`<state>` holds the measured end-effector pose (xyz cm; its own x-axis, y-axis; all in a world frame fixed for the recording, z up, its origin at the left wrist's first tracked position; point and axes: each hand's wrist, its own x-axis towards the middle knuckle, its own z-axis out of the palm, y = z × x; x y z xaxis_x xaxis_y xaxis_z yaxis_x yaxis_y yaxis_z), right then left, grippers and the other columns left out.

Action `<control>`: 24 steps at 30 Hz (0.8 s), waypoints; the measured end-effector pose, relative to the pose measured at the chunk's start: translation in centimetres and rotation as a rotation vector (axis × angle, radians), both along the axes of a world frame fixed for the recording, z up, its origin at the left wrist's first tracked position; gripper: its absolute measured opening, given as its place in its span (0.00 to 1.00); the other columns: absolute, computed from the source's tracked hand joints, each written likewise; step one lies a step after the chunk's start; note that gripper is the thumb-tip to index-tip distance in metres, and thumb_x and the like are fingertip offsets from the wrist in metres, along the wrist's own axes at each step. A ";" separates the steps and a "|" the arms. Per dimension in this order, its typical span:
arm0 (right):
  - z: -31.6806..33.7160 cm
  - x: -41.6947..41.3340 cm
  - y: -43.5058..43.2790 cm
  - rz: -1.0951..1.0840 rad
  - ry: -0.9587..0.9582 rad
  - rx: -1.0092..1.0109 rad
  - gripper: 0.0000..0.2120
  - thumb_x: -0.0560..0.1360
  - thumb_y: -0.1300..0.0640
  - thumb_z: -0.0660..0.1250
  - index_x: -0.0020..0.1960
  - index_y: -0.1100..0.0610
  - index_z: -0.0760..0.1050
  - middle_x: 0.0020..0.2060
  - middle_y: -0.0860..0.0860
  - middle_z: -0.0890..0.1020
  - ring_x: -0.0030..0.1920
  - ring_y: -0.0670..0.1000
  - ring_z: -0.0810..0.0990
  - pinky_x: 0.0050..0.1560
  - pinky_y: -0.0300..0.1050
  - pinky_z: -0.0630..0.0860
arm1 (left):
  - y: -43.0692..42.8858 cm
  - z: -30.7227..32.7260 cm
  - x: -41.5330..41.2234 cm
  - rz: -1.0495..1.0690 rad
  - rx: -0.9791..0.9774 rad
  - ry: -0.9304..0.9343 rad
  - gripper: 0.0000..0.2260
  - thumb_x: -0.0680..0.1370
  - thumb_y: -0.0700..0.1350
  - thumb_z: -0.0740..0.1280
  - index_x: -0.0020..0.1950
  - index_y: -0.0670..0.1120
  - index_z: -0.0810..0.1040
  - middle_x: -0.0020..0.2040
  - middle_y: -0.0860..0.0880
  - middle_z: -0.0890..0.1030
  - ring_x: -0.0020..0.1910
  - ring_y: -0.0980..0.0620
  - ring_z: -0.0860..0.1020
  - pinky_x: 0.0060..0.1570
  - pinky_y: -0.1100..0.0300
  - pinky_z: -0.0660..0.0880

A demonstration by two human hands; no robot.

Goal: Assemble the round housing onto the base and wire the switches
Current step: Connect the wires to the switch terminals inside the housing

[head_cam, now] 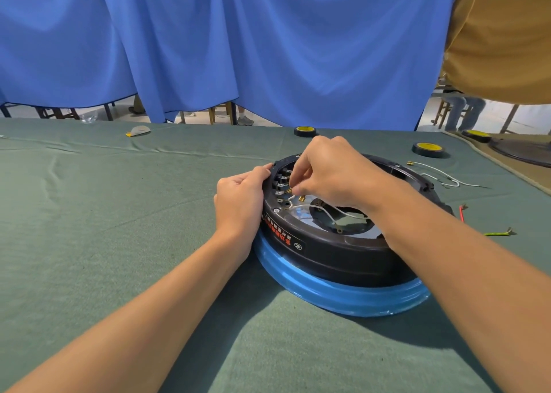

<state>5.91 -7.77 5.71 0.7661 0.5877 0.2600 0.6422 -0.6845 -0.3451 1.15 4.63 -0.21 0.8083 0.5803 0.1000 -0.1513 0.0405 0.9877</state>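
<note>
One black housing sits on one blue base. The left hand grips the housing's left rim, fingers curled. The right hand, inside the housing, pinches a white wire at the switches — thumb against forefinger. Behind the housing lie three tape rolls; right of it, three loose wires.

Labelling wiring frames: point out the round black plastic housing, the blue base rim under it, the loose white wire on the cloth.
Round black plastic housing [343, 252]: head view, front wall.
Blue base rim [343, 296]: head view, front edge.
Loose white wire [440, 171]: head view, mid-length.
</note>
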 end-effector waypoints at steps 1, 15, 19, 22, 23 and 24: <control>0.0 0.1 0.0 0.009 -0.024 -0.021 0.03 0.72 0.61 0.74 0.45 0.57 0.85 0.33 0.46 0.79 0.40 0.45 0.78 0.43 0.42 0.77 | 0.0 0.0 0.0 -0.001 -0.001 -0.001 0.16 0.66 0.53 0.68 0.39 0.41 0.85 0.40 0.38 0.85 0.40 0.43 0.82 0.55 0.37 0.77; -0.3 0.2 0.9 0.002 -0.140 -0.162 0.07 0.76 0.58 0.69 0.40 0.53 0.74 0.43 0.56 0.78 0.45 0.57 0.79 0.46 0.52 0.79 | -0.1 0.2 -0.2 0.008 -0.006 0.005 0.19 0.65 0.53 0.67 0.42 0.37 0.83 0.42 0.35 0.84 0.39 0.42 0.81 0.55 0.36 0.77; -0.3 0.2 0.9 -0.031 -0.133 -0.134 0.05 0.74 0.60 0.69 0.39 0.54 0.78 0.41 0.55 0.80 0.44 0.56 0.79 0.44 0.52 0.79 | -0.1 0.3 -0.3 0.001 -0.009 0.005 0.17 0.66 0.52 0.67 0.40 0.38 0.84 0.42 0.35 0.84 0.39 0.43 0.81 0.54 0.37 0.78; -0.3 0.3 0.9 -0.040 -0.116 -0.112 0.03 0.74 0.60 0.70 0.42 0.56 0.81 0.41 0.54 0.81 0.44 0.54 0.79 0.44 0.50 0.79 | -0.1 0.2 -0.4 0.004 -0.009 0.010 0.20 0.66 0.53 0.67 0.43 0.35 0.83 0.41 0.35 0.84 0.37 0.43 0.80 0.53 0.37 0.78; -0.3 0.3 0.8 -0.039 -0.105 -0.105 0.02 0.75 0.59 0.70 0.43 0.56 0.81 0.42 0.53 0.81 0.44 0.53 0.79 0.43 0.49 0.78 | -0.1 0.2 -0.4 0.006 -0.008 0.010 0.20 0.66 0.52 0.67 0.42 0.35 0.82 0.41 0.35 0.84 0.37 0.43 0.80 0.52 0.36 0.78; -0.2 0.3 0.8 -0.040 -0.092 -0.097 0.02 0.75 0.59 0.70 0.44 0.56 0.82 0.42 0.53 0.81 0.45 0.52 0.79 0.43 0.48 0.78 | -0.1 0.2 -0.4 0.006 -0.005 0.009 0.19 0.66 0.52 0.67 0.42 0.36 0.83 0.40 0.36 0.84 0.37 0.42 0.80 0.52 0.37 0.78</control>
